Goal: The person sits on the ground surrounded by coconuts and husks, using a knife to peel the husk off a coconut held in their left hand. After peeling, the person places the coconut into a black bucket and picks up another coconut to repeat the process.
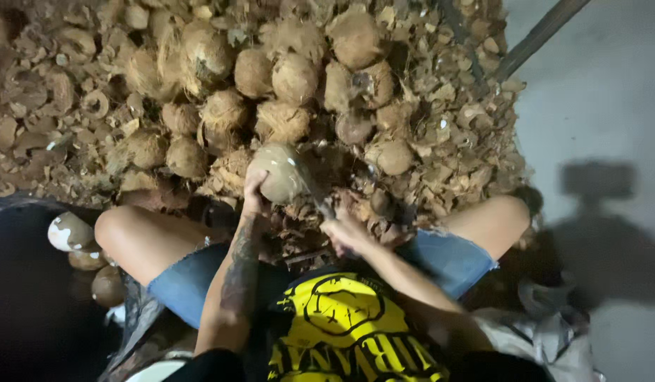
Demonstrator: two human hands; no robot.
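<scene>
A round, pale brown husked coconut (279, 173) is gripped at frame centre by the left hand (254, 189). A dark-bladed knife (314, 192) is clasped in the right hand (347, 233), blade against the coconut.

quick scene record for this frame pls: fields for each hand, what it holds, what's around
left hand: grips a coconut, held up in front of the knees
right hand: closed on the handle of a blade that meets the coconut's right side
posture: seated, knees apart, denim shorts, yellow and black shirt
ahead: pile of husked coconuts amid broken shell pieces
left side: peeled coconuts in a dark container
right side: grey floor, shadow on it
</scene>
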